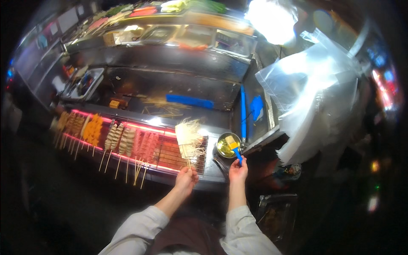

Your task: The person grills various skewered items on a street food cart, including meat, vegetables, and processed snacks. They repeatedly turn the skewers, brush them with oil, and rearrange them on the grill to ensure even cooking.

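Closed around thin wooden sticks, my left hand (186, 180) holds skewers of enoki mushrooms (189, 137) over the right end of a glowing grill (170, 158). My right hand (238, 170) grips the blue handle of a basting brush (234, 149). The brush's pale bristles are in a small round metal bowl (222, 152) with yellowish liquid, just right of the grill. Along the grill to the left lie pink meat skewers (145, 144), pale sliced skewers (126, 140), orange skewers (92, 129) and brown skewers (75, 125), their sticks pointing toward me.
Clear plastic bags (314, 85) hang at the right, near a bright lamp (272, 19). Behind the grill, loose sticks (163, 111) and a blue strip (189, 101) lie on a dark metal surface. A utensil tray (85, 83) stands at the left. Food containers (197, 35) line the back shelf.
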Motion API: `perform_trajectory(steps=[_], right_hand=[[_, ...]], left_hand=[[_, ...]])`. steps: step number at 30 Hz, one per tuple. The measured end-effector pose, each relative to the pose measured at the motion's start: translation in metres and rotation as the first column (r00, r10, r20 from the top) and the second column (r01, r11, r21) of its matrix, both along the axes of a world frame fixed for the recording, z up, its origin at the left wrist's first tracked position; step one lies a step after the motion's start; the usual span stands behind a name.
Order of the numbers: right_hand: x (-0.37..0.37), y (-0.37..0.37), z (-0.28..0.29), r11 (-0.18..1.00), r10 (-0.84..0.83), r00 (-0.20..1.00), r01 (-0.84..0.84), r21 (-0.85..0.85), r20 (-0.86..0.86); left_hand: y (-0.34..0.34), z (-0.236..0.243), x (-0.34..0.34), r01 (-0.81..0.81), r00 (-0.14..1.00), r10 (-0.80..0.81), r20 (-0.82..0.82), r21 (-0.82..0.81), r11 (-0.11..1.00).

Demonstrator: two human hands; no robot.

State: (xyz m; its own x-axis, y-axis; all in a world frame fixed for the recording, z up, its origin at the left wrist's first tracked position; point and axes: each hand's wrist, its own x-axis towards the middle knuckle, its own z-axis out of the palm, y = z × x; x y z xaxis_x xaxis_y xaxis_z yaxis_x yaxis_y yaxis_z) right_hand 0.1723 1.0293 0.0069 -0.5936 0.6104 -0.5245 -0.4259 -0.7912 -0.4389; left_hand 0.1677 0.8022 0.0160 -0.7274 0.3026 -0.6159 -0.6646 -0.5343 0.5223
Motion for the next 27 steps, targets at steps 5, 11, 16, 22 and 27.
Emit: perform_trajectory(steps=[5, 11, 16, 22, 27], right_hand=[[0.014, -0.048, -0.022, 0.961, 0.269, 0.963, -0.268, -0.073, 0.001], [-0.016, -0.093, -0.056, 0.743, 0.282, 0.785, -0.543, 0.393, 0.552], [-0.058, -0.095, -0.046, 0.163, -0.034, 0.921, -0.377, 0.912, 0.387], [-0.067, -0.140, 0.027, -0.624, 0.103, 0.857, -0.340, 0.704, 0.506], [-0.025, -0.123, 0.040, -0.515, 0.066, 0.900, -0.338, 0.788, 0.430]], left_hand=[[-0.010, -0.081, 0.011, 0.033, 0.986, -0.029, 0.163, -0.021, 0.999], [-0.020, -0.093, 0.021, 0.037, 0.974, -0.001, 0.228, -0.150, 0.988], [-0.022, -0.101, 0.022, 0.058, 0.971, -0.009, 0.240, -0.199, 0.978], [-0.016, -0.097, 0.016, 0.077, 0.973, -0.029, 0.227, -0.206, 0.976], [-0.023, -0.096, 0.019, 0.113, 0.977, -0.069, 0.204, -0.211, 0.971]])
